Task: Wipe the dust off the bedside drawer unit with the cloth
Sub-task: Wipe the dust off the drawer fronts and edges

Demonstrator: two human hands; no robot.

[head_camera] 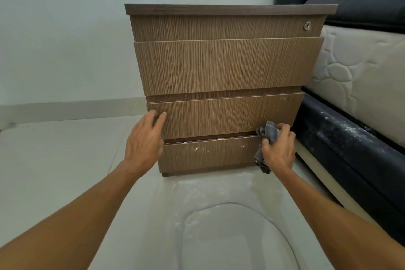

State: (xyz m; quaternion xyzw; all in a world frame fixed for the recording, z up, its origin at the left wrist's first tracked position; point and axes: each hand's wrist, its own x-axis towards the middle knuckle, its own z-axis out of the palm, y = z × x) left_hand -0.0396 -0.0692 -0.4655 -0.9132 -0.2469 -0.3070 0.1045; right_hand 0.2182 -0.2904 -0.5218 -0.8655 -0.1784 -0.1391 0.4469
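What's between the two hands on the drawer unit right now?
In the head view, only bare drawer front: the left hand and the right hand holding the cloth flank white dust specks.

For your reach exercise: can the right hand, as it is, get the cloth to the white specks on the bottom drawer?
Probably yes: the right hand already holds the cloth at that drawer's right end, with nothing between it and the specks.

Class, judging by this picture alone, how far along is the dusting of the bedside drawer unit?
Done: the upper drawer fronts look free of dust. In hand: the right hand presses the grey cloth at the bottom drawer's right end, the left hand rests on the unit's left edge. Left: white specks on the bottom drawer.
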